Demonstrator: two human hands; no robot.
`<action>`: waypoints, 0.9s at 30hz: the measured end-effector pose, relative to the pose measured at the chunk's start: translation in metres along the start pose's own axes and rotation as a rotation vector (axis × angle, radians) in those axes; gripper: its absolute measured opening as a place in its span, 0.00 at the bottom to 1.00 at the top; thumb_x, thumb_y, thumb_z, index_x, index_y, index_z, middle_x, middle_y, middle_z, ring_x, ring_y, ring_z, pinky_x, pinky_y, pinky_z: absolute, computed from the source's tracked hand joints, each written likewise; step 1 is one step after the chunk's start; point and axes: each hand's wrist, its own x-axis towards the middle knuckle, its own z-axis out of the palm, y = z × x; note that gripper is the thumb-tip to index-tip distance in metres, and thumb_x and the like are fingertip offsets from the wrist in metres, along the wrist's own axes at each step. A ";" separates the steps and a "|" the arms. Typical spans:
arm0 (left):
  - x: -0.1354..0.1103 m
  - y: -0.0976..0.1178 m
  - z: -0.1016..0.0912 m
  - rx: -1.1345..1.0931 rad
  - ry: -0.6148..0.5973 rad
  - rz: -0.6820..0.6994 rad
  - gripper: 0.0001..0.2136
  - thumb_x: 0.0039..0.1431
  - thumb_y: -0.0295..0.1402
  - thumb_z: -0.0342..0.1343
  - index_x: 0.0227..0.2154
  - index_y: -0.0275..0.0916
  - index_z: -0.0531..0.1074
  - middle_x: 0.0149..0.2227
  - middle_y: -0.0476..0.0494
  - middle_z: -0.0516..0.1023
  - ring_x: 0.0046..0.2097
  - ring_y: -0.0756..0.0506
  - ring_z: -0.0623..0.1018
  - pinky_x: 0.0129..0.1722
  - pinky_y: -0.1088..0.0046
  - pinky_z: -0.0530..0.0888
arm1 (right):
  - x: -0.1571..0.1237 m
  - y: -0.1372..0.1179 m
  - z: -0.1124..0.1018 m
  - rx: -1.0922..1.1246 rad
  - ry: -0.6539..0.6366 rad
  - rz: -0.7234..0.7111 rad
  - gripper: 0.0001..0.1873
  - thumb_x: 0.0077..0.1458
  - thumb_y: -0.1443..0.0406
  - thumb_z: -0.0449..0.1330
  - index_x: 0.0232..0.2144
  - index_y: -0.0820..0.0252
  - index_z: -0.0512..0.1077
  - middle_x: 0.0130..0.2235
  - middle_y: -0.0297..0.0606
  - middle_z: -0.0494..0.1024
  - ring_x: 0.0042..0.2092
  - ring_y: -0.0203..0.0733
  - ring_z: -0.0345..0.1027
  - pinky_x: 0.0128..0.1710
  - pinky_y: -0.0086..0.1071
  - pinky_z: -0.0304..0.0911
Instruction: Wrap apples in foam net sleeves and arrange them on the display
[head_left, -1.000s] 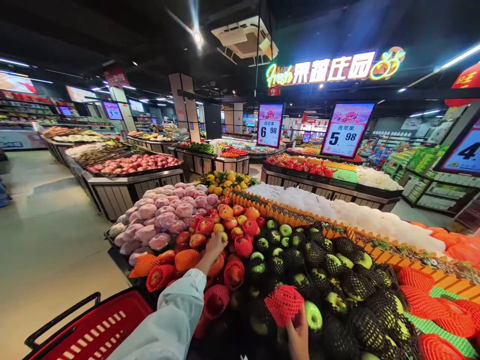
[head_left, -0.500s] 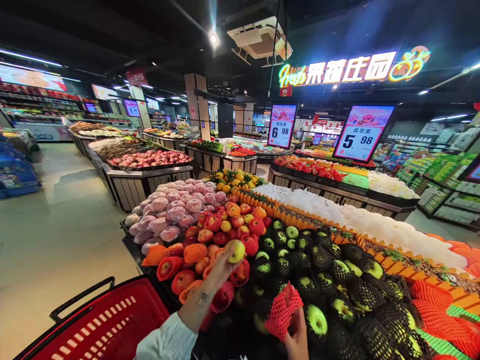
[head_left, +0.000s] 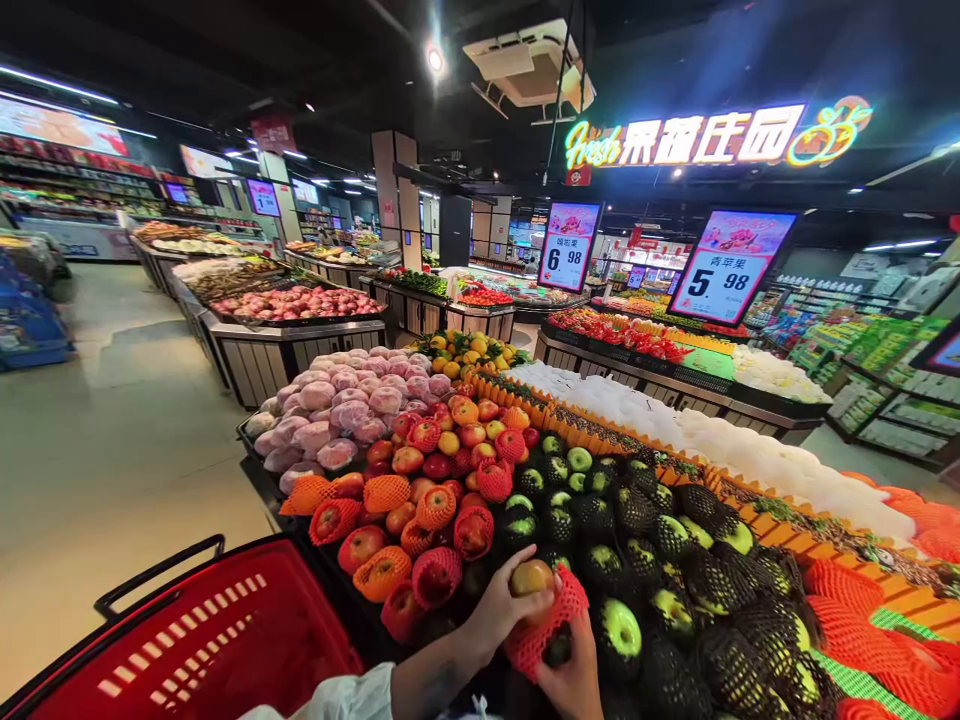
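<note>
My left hand (head_left: 491,612) has its fingers closed round a yellowish-red apple (head_left: 531,578). The apple is at the upper edge of a red foam fruit net (head_left: 564,604); how far it sits inside is hidden by my fingers. My right hand (head_left: 574,672) grips the net from the right and below. Both hands are close together over the near edge of the fruit stand. Green apples in black nets (head_left: 621,628) lie just to the right. Red apples, some in red or orange nets (head_left: 437,575), lie to the left.
A red shopping basket (head_left: 307,610) with a black handle stands at the lower left. Behind the apples are wrapped pink fruits (head_left: 349,410) and yellow citrus (head_left: 472,350). White-wrapped fruit (head_left: 720,430) lies beyond an orange divider (head_left: 630,440). Price screens (head_left: 731,265) hang above.
My left hand has moved right and toward me, bringing the apple from above the red apples to the net. My right hand has shifted slightly left with the net.
</note>
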 end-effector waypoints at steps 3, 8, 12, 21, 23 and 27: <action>0.003 -0.012 0.003 0.026 0.014 0.008 0.39 0.34 0.41 0.80 0.53 0.43 0.74 0.45 0.42 0.78 0.46 0.40 0.78 0.53 0.62 0.72 | 0.002 0.001 0.000 0.004 0.003 -0.031 0.39 0.42 0.62 0.75 0.59 0.52 0.75 0.59 0.48 0.79 0.58 0.62 0.76 0.54 0.53 0.76; -0.001 -0.018 0.003 0.251 -0.037 0.118 0.35 0.29 0.38 0.81 0.46 0.43 0.75 0.48 0.41 0.76 0.50 0.39 0.75 0.52 0.64 0.72 | 0.002 -0.002 -0.001 0.063 0.043 0.013 0.38 0.46 0.63 0.73 0.61 0.53 0.73 0.60 0.48 0.79 0.59 0.61 0.76 0.55 0.51 0.76; -0.003 -0.006 -0.003 0.352 -0.142 0.064 0.34 0.31 0.38 0.80 0.44 0.42 0.74 0.42 0.45 0.78 0.43 0.43 0.76 0.45 0.67 0.73 | -0.001 -0.004 -0.001 0.076 0.037 0.064 0.36 0.44 0.63 0.74 0.57 0.53 0.75 0.55 0.45 0.82 0.56 0.60 0.78 0.55 0.50 0.76; -0.004 0.012 -0.008 -0.076 -0.090 -0.166 0.31 0.44 0.63 0.67 0.39 0.39 0.81 0.39 0.40 0.84 0.44 0.38 0.81 0.45 0.64 0.76 | 0.002 -0.013 -0.005 0.037 0.120 0.022 0.24 0.50 0.60 0.74 0.50 0.52 0.79 0.48 0.43 0.86 0.47 0.55 0.83 0.47 0.45 0.80; -0.006 0.015 -0.009 -0.132 -0.122 -0.210 0.34 0.44 0.65 0.66 0.41 0.39 0.81 0.42 0.38 0.84 0.46 0.37 0.81 0.46 0.62 0.77 | 0.005 -0.018 -0.006 0.039 0.106 -0.008 0.23 0.53 0.61 0.72 0.52 0.51 0.78 0.48 0.42 0.85 0.47 0.53 0.83 0.47 0.43 0.80; -0.009 0.014 -0.012 -0.098 -0.198 -0.114 0.33 0.49 0.59 0.68 0.48 0.37 0.80 0.47 0.37 0.84 0.50 0.36 0.81 0.53 0.60 0.75 | 0.009 -0.020 -0.005 0.018 0.093 -0.118 0.23 0.58 0.61 0.68 0.56 0.50 0.75 0.50 0.42 0.85 0.47 0.51 0.83 0.46 0.40 0.80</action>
